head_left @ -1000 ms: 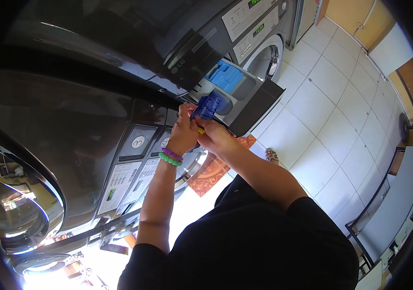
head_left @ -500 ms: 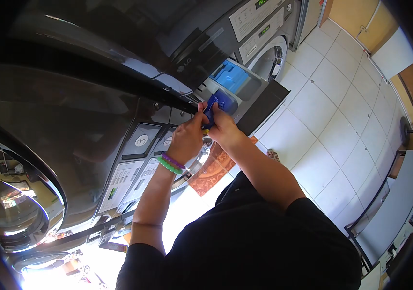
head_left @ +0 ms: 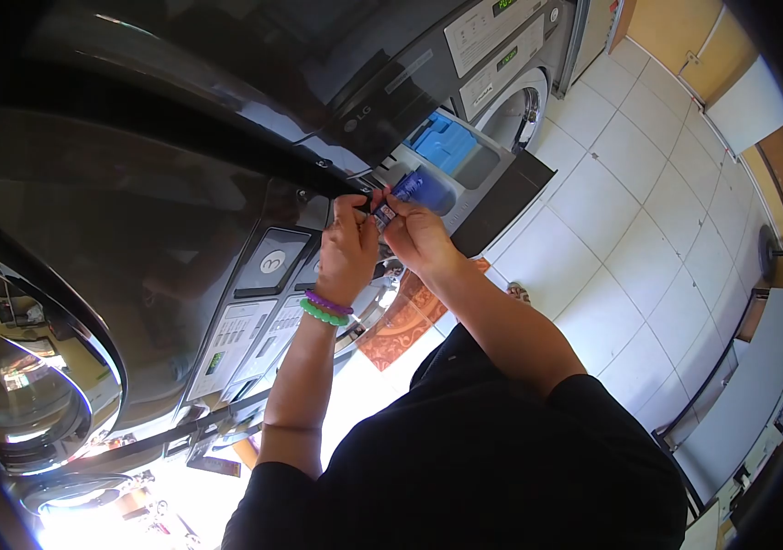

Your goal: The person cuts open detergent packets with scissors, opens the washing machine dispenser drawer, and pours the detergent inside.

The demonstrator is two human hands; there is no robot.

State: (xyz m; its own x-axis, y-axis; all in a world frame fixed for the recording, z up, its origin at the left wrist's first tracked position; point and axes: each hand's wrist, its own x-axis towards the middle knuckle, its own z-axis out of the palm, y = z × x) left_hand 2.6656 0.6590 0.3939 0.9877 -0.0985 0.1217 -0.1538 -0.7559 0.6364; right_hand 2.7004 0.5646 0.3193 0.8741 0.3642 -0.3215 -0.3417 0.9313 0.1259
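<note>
A small blue sachet point(head_left: 385, 216), its printed side showing, is pinched between my two hands at the pulled-out detergent drawer point(head_left: 483, 194). My left hand point(head_left: 349, 246), below the purple and green bead bracelets, has its fingertips closed at the sachet's left edge. My right hand point(head_left: 421, 240) grips the sachet from the right with thumb and fingers. Just beyond the fingertips, a blue-purple area point(head_left: 426, 190) shows in the drawer; whether it is part of a packet or the drawer's contents I cannot tell. A light blue insert point(head_left: 445, 142) sits farther along the drawer.
Dark LG washing and drying machines point(head_left: 355, 115) stand stacked at the left, with a number 3 panel point(head_left: 271, 261) and a round glass door point(head_left: 25, 385). White floor tiles point(head_left: 612, 247) lie to the right. A patterned orange mat point(head_left: 401, 330) is below the drawer.
My left hand has shifted slightly left and its fingers have changed position. The sachet has turned, so its printed side now shows between my hands.
</note>
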